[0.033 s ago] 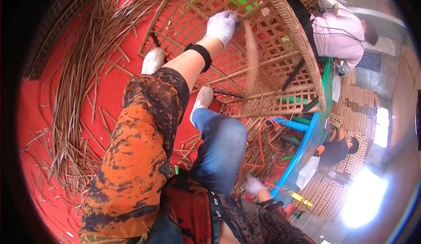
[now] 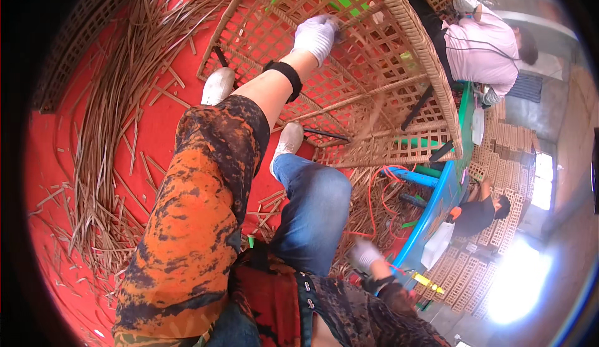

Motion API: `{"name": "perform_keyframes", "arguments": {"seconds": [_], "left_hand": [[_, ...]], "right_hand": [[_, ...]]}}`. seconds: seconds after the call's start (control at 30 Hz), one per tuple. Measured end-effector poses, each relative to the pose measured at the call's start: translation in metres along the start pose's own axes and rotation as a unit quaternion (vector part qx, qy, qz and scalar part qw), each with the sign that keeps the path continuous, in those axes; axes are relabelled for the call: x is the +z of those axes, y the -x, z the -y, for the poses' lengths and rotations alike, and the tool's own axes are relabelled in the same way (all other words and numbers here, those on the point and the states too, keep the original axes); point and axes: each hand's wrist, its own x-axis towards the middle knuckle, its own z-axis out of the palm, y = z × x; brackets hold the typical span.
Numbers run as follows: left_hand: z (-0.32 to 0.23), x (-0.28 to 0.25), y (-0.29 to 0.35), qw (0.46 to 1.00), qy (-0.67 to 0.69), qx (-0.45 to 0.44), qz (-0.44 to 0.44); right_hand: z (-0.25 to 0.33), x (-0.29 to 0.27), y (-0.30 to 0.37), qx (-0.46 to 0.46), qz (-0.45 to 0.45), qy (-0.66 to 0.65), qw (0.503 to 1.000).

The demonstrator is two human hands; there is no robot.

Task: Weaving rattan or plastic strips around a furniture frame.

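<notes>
Against the upper part of the woven lattice frame (image 2: 413,35), my gloved left hand (image 2: 315,38) is resting curled; its fingertips are hiding, so I cannot tell its grip. Below the frame, apart from it, my gloved right hand (image 2: 365,255) is blurring, its grip unclear. Farther out, brown strips (image 2: 103,129) are lying on red flooring (image 2: 53,141).

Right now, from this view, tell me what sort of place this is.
Probably a weaving workshop: a large brown openwork woven frame, a long heap of loose brown strips, and stacked tan lattice pieces suggest it.
</notes>
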Motion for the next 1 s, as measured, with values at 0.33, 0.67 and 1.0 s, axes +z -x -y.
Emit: {"name": "perform_keyframes", "arguments": {"seconds": [0.33, 0.67, 1.0], "left_hand": [[-0.006, -0.016, 0.004, 0.999, 0.022, -0.016, 0.044], [-0.004, -0.025, -0.001, 0.996, -0.048, 0.011, 0.072], [0.009, -0.025, -0.01, 0.987, -0.069, 0.069, 0.128]], "right_hand": [[0.218, -0.442, -0.095, -0.236, -0.651, -0.159, 0.703], [0.257, -0.502, -0.143, -0.217, -0.382, -0.53, 0.725], [0.234, -0.478, -0.153, -0.151, -0.421, -0.442, 0.777]]}}
